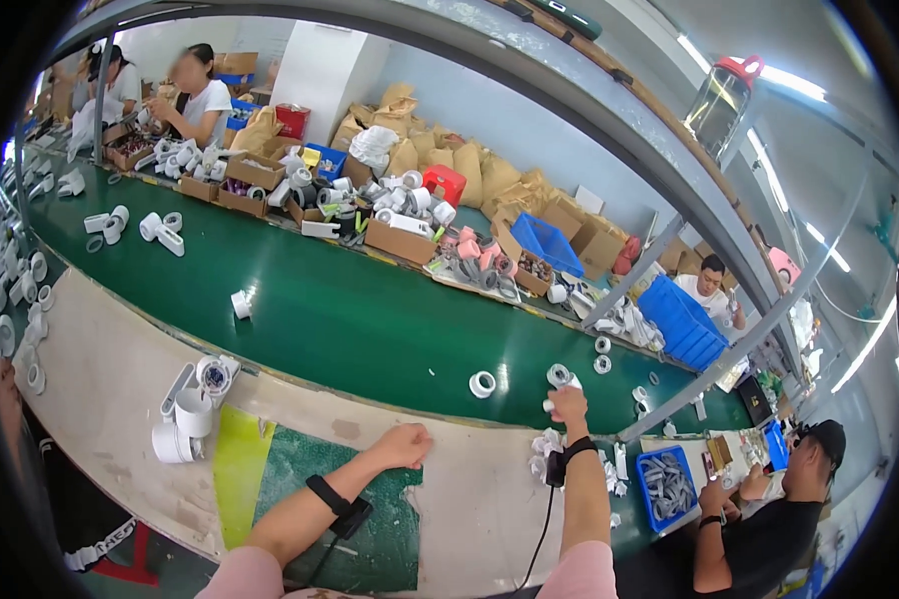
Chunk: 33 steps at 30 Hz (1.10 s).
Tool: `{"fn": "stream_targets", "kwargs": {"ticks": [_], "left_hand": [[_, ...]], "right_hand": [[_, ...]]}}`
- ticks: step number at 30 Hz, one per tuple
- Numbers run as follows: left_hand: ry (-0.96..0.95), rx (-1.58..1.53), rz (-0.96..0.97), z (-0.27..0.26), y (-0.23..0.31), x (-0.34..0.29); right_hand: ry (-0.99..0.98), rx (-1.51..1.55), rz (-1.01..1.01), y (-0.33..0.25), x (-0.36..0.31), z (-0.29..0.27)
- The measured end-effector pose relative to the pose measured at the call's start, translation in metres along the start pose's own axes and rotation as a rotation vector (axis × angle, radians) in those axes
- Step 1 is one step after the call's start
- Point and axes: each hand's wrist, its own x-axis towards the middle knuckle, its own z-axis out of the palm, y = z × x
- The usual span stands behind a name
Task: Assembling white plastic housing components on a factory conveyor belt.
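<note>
Long green conveyor belt (350, 309), smooth and matte, curving across the view; pale worn bench edge (100, 389) in front, patched with a rough green mat (300, 469). Brown cardboard boxes (400, 242) and a hard blue plastic crate (681, 321) along the far side. Near the left forearm, a cluster of glossy white cylindrical housings (192, 409). Left hand (404, 445) curled into a loose fist, knuckles down on the bench edge, holding nothing visible. Right hand (567, 402) reached onto the belt, fingers pinched on a small white round part (559, 376). Just left, a white plastic ring (482, 383) lying flat on the belt.
</note>
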Motion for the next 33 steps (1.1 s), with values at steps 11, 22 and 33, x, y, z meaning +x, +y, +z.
{"fn": "stream_targets", "kwargs": {"ticks": [11, 22, 33], "left_hand": [[0.026, -0.371, 0.108, 0.028, 0.090, -0.053], [-0.366, 0.414, 0.601, 0.028, 0.093, -0.075], [-0.417, 0.374, 0.712, 0.051, 0.093, -0.088]], "right_hand": [[0.010, 0.630, -0.246, -0.074, -0.300, -0.086], [-0.024, 0.641, -0.118, -0.039, -0.367, -0.048], [0.348, -0.090, 0.710, 0.217, -0.222, -0.036]]}}
